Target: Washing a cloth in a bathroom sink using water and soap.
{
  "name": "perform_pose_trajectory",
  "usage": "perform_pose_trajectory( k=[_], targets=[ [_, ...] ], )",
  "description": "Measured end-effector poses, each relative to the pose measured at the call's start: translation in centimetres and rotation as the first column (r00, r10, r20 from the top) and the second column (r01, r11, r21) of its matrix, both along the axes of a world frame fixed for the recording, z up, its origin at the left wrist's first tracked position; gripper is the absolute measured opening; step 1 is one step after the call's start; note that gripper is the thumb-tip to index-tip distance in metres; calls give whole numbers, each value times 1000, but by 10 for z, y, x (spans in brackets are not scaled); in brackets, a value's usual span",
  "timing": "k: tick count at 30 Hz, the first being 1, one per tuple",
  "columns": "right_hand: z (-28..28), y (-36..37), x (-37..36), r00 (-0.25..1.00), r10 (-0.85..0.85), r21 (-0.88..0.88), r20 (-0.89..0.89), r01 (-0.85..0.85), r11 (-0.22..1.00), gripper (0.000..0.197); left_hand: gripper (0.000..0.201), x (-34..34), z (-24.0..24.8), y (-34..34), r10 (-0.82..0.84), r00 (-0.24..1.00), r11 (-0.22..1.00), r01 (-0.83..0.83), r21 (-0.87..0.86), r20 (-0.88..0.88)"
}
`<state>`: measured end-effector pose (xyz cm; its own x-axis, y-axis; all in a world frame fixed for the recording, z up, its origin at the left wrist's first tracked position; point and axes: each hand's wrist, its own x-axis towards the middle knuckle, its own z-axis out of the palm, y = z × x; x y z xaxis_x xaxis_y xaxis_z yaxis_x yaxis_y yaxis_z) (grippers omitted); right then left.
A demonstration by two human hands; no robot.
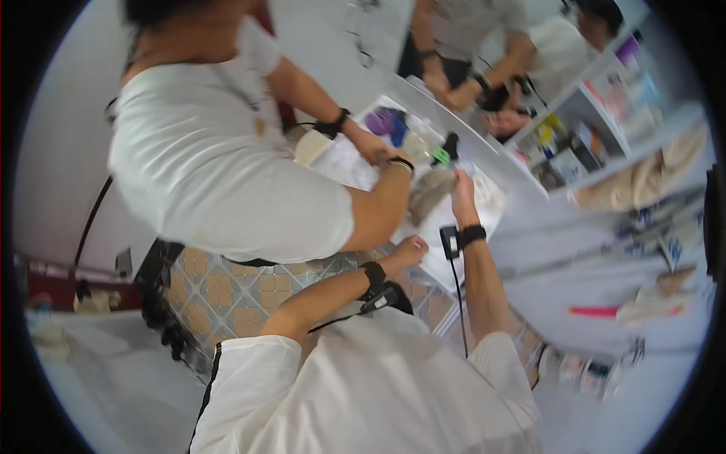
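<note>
White shirtfront [363, 386] closest; right hand [463, 198] at the greyish-beige cloth [431, 191] on the white counter [448, 263], left [409, 252] curled near its edge; I can't tell whether either grips; best steady the cloth with both.

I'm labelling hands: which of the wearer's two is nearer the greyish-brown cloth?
The right hand, at the right edge of the cloth; the left hand is lower in the picture, apart from it.

- The co-worker's head [175, 10] — cut off by the upper edge.
- The right hand [463, 198] — blurred against a beige bundle [431, 195], its grip unclear.
- Small packages [566, 160] on the shelf [609, 127], too blurred to identify.
</note>
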<state>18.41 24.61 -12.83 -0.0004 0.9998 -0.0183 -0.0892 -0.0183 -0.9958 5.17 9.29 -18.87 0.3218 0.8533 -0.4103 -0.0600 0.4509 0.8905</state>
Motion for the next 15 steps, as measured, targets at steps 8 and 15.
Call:
perform_pose_trajectory(
  k=[8, 15],
  targets=[
    [72, -32, 14, 991, -57, -123, -122, 42, 991, 20, 27, 43, -15, 10, 431, 781, 886, -272, 375, -451],
    [100, -19, 19, 912, 254, -141, -323, -311, 940, 19, 30, 33, 29, 70, 703, 584, 695, -442, 566, -407]
  ],
)
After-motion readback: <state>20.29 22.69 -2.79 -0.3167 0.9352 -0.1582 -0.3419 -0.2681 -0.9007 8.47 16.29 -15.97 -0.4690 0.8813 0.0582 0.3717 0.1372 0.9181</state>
